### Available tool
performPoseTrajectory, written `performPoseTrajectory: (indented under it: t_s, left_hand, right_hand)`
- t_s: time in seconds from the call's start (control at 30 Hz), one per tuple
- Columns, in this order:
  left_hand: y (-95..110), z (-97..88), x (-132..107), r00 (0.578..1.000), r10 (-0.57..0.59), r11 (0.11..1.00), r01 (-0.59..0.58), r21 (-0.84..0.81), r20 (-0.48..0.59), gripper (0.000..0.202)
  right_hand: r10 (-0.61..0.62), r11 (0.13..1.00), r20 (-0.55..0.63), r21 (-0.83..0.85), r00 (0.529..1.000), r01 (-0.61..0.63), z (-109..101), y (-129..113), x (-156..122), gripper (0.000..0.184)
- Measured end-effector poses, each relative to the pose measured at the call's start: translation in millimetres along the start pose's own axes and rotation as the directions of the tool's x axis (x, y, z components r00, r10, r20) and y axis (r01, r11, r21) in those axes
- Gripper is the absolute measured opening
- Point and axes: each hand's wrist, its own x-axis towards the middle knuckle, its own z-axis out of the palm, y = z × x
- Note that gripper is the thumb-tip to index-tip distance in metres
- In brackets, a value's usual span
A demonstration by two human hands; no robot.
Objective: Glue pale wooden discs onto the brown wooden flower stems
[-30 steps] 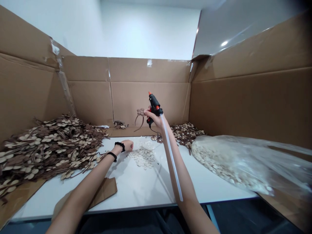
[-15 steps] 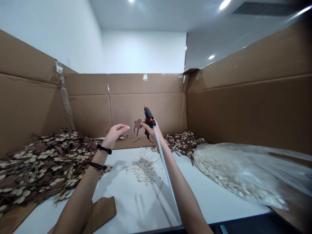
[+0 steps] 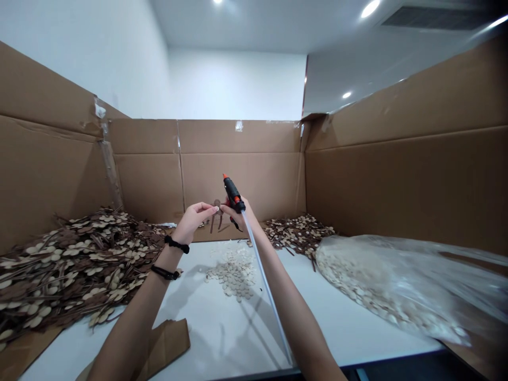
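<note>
My right hand (image 3: 246,214) is closed around a black and orange hot glue gun (image 3: 231,189), its orange nozzle pointing up and away from me. A long clear glue stick (image 3: 266,280) runs from its back end down toward the table's front edge. Between both hands is a brown flower-shaped cutout (image 3: 217,202) with thin stems hanging down. The fingertips of my left hand (image 3: 194,218) pinch its left side, while the right thumb touches the other side. Below the hands lies a loose heap of small pale discs (image 3: 234,275) on the white table (image 3: 214,338).
Cardboard walls (image 3: 238,169) surround the table. A large pile of brown and cream flower cutouts (image 3: 79,264) is at left, with a smaller pile (image 3: 293,230) at back right. A clear plastic bag of pale discs (image 3: 369,280) lies right. A cardboard scrap (image 3: 170,341) rests near my left forearm.
My left hand has moved right and taken hold of the flower cutout. The glue gun and my right hand have shifted slightly left, and the flower has turned.
</note>
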Motion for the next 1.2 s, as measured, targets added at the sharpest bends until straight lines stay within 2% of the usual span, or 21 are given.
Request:
performPoseTrajectory:
  t_s: [0.3, 0.43, 0.67, 0.8, 0.97, 1.2]
  left_hand:
    - [3.0, 4.8, -2.5, 0.995, 0.025, 0.999, -0.021, 0.042, -0.101, 0.037]
    - [-0.3, 6.1, -1.2, 0.991, 0.05, 0.999, -0.05, 0.011, -0.124, 0.038]
    - [-1.0, 7.8, -3.0, 0.993, 0.037, 0.996, -0.045, -0.072, -0.11, 0.044]
    - [2.3, 7.1, -4.2, 0.995, 0.051, 0.992, -0.061, -0.109, -0.09, 0.047]
    - [4.1, 2.7, -3.6, 0.999, 0.04, 0.995, -0.04, -0.095, -0.009, 0.047]
    - [5.4, 1.2, -3.5, 1.0, 0.007, 0.999, -0.007, -0.035, 0.014, 0.048]
  right_hand:
    - [0.005, 1.0, 0.01, -0.009, 1.0, -0.005, 1.1, -5.0, 0.5, 0.026]
    - [0.006, 1.0, 0.013, -0.001, 1.0, -0.006, 0.7, -6.1, -0.1, 0.025]
    - [0.012, 0.998, 0.037, 0.055, 0.999, -0.014, 0.3, -10.7, -2.5, 0.029]
    - [0.021, 0.998, 0.012, 0.053, 1.0, -0.022, 0.6, -15.3, -4.5, 0.029]
    - [0.031, 0.999, -0.001, 0.033, 1.0, -0.031, -0.9, -15.8, -4.0, 0.03]
    - [0.047, 0.998, -0.014, 0.045, 0.999, -0.046, -2.5, -15.3, -3.3, 0.029]
